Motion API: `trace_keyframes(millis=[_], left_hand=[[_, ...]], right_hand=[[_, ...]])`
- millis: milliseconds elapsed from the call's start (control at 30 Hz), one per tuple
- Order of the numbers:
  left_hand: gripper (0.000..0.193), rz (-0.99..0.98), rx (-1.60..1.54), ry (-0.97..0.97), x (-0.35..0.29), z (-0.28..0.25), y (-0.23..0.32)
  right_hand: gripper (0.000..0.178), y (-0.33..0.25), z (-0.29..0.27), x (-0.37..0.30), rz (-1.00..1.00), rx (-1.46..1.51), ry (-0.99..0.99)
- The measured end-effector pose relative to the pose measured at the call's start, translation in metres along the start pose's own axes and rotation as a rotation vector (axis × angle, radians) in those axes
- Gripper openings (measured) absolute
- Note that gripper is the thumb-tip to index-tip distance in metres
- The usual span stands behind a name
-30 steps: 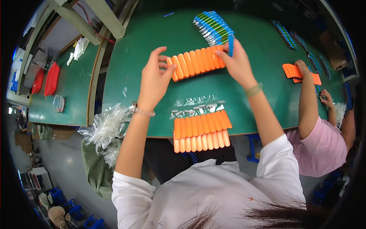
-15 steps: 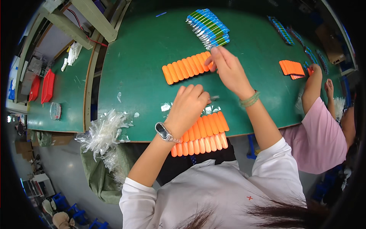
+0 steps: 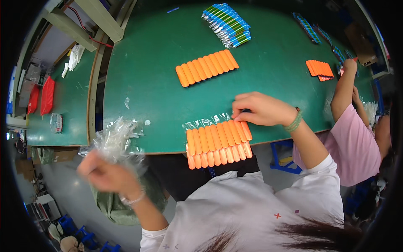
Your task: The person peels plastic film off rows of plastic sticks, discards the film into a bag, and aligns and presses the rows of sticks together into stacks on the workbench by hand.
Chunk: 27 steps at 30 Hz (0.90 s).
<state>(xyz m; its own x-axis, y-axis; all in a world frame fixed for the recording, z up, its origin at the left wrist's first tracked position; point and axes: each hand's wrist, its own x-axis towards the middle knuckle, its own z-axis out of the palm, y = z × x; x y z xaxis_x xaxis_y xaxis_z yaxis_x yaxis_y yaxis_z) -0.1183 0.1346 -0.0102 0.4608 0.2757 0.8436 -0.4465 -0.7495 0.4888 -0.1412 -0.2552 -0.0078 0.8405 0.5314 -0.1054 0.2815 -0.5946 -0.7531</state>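
My right hand [image 3: 262,110] is closed, its bent fingers at the top end of the last orange strip [image 3: 246,131] on the right of the nearest row. That row holds several long, round-ended orange strips [image 3: 210,137] in clear plastic sleeves [image 3: 205,122], with a second orange layer hanging over the table's front edge. My left hand [image 3: 107,172] is blurred by motion, low on the left beside a heap of clear plastic sleeves [image 3: 117,136]; its fingers cannot be made out. Farther back lies a row of bare orange strips [image 3: 205,69], side by side.
Blue-and-green packets [image 3: 228,25] lie fanned out at the back of the green table [image 3: 147,88]. At the right, a co-worker in a pink top [image 3: 354,147] reaches past an orange stack [image 3: 320,69]. A green sack [image 3: 111,206] hangs below the left front edge.
My left hand has swung from the nearest row left to the plastic heap. My right hand has come from the far orange row down to the right end of the nearest row.
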Motion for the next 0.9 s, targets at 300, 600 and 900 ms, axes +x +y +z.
trace_keyframes(millis=[300,600,900], left_hand=[[0.042,0.126,0.335,-0.754,0.015,-0.008,-0.050],[0.084,0.077,0.255,-0.913,0.006,-0.018,-0.055],[0.089,0.286,-0.324,-1.283,-0.015,0.021,0.072]], right_hand=[[0.012,-0.040,0.044,0.116,-0.154,-0.077,-0.246],[0.014,-0.015,0.022,0.045,-0.049,-0.022,-0.052],[0.013,-0.003,0.007,-0.038,0.217,-0.009,0.187]])
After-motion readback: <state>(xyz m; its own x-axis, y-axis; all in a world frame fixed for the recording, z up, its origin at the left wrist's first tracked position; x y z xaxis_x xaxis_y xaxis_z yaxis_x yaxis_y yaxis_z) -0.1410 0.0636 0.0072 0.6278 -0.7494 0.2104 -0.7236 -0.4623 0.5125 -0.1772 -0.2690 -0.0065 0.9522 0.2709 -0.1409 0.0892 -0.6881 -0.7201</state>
